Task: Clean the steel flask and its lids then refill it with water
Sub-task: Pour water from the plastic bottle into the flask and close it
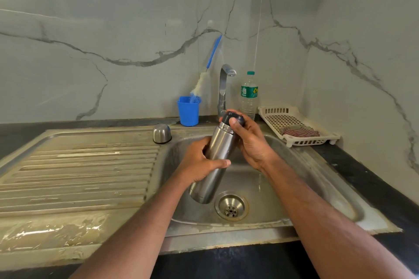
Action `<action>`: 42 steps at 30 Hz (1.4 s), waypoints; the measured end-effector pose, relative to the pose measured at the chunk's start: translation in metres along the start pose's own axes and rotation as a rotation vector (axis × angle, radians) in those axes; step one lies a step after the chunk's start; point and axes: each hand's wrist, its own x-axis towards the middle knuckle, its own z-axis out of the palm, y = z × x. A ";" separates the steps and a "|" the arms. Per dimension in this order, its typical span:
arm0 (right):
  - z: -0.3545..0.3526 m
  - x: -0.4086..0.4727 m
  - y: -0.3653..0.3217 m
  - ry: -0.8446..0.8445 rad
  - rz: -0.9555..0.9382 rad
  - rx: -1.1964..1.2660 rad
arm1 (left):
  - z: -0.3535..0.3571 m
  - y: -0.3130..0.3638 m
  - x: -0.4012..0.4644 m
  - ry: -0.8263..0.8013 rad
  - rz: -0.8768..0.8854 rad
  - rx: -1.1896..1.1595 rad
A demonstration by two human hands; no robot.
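A grey-veined marble wall backs a black table into which a worn stainless steel sink [317,170] with a ribbed drainboard is set. Over the basin the tall cylindrical steel flask [215,161] is held tilted, its long axis running from base at 7 o'clock, just above the round drain [231,207], to neck at 1 o'clock, below the chrome tap [223,88]. The left hand [199,165] is wrapped round the flask's middle, fingers and thumb curled about the body. The right hand [247,140] is the one nearer the top, and its fingers and thumb are curled over the black inner stopper lid [231,118], so the next twist (loosening, I judge, though tightening cannot be ruled out) turns about that slanted axis. No water can be seen running from the tap. The domed steel cup lid [161,133] stands mouth down on the sink ledge at 10 o'clock, apart from the flask. Behind it a blue plastic cup [188,111] holds a blue-handled bottle brush [204,79]; a clear plastic water bottle [249,95] stands beside the tap; a white slotted tray [317,140] with a striped cloth [299,131] lies at 2 o'clock. Nothing blocks the hands
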 end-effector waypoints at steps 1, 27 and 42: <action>0.002 0.000 0.001 0.030 -0.004 -0.003 | -0.001 0.000 0.000 0.011 -0.003 0.008; 0.025 0.013 0.022 0.199 -0.123 -0.179 | 0.002 -0.007 0.005 0.272 0.077 0.294; 0.042 0.005 0.009 0.102 -0.134 -0.148 | -0.050 0.028 0.001 0.526 0.083 0.253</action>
